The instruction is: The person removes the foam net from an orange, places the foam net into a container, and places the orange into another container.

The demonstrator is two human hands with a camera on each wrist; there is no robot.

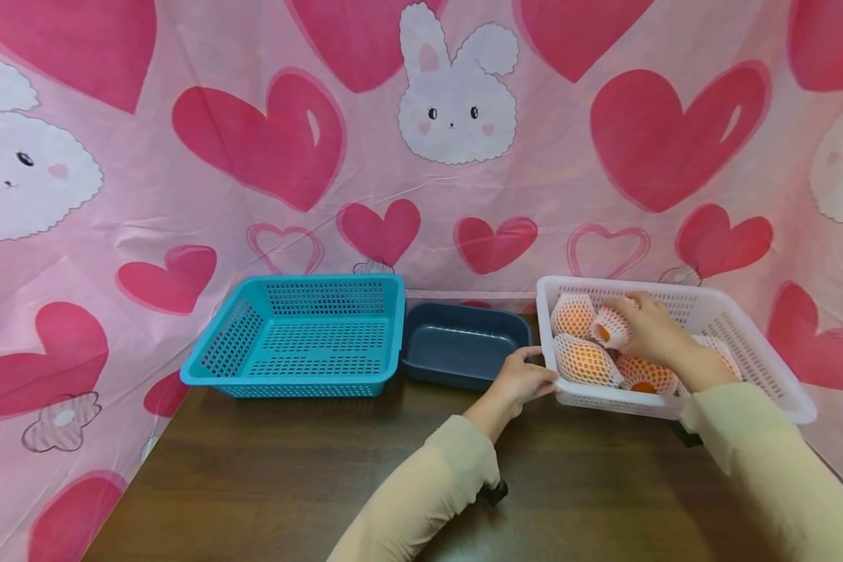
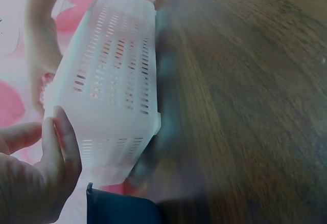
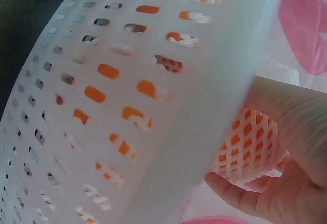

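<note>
My right hand (image 1: 652, 328) reaches into the white basket (image 1: 614, 400) and grips an orange fruit in a white foam net (image 1: 611, 326). In the right wrist view, my thumb and fingers curl round this netted orange (image 3: 249, 144), just beyond the basket's rim. Around it in the basket lie several more netted oranges, including one at the front left (image 1: 585, 361) and one at the back left (image 1: 572, 316). My left hand (image 1: 523, 381) holds the basket's near left corner; in the left wrist view its fingertips (image 2: 60, 127) press the outer wall by the rim.
A dark blue tray (image 1: 467, 381) stands between the white basket and a turquoise basket (image 1: 291, 381) on the left. All sit along the back of the brown wooden table (image 1: 288, 476). Behind them hangs a pink cloth (image 1: 464, 187) with hearts and rabbits.
</note>
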